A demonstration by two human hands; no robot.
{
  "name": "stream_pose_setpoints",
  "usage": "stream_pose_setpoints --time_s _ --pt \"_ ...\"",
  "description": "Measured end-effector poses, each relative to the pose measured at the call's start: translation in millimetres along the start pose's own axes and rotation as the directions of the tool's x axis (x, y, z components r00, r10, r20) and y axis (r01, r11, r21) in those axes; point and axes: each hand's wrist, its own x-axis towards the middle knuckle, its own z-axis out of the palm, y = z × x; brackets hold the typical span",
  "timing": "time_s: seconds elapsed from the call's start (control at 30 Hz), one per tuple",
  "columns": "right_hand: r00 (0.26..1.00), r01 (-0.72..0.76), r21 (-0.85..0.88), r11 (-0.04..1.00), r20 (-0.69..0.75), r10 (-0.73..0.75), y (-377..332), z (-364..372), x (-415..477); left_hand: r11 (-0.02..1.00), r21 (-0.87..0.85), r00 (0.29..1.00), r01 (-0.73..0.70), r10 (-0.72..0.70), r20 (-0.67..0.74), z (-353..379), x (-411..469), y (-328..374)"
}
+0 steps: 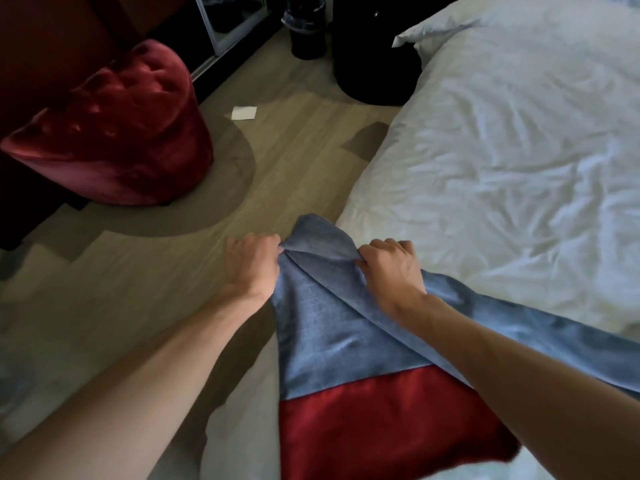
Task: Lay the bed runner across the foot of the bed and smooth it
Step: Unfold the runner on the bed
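Both hands pinch the near end of the bed runner (pixel 332 327): the left hand (pixel 254 263) has its grip clamped on the left corner of the blue cloth, the right hand (pixel 393 271) clamped on the right. Between them the edge bunches and folds over. The runner hangs off the corner of the bed (pixel 502 161), a red band below the blue, and trails right across the white duvet. On the floor (pixel 294 140) stand a red pouf (pixel 117 133) and a black bin (pixel 306 27).

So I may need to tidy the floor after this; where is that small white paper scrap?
In the head view, the white paper scrap lies on the wooden floor at upper left-centre, between the red velvet pouf and the bed.
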Motion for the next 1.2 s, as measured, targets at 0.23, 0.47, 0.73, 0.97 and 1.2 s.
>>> stream_pose_setpoints --time_s 0.23,0.47,0.73,0.97,1.2 --pt "0.988 -0.151 0.006 0.988 0.014 0.151 17 21 21 0.998 0.049 0.999 -0.046 0.046 0.006 28 40 16" --pt "0.982 -0.186 0.061 0.981 0.034 0.185 34 51 -7 0.998 -0.049 0.993 -0.047 0.051 0.102 69 34 26" --pt "0.995 -0.064 0.071 0.995 -0.073 0.070 34 42 -42 0.961 -0.219 0.980 -0.166 0.185 0.067 80 -3 41" --pt "0.997 0.001 0.016 1.000 -0.079 0.000 32 33 -106 0.920 -0.251 0.939 -0.300 0.331 0.090 66 -65 59" --pt "0.996 0.091 0.005 0.996 -0.015 -0.091 24 36 -184 0.917 -0.121 0.886 -0.380 0.399 0.238 65 -149 66"
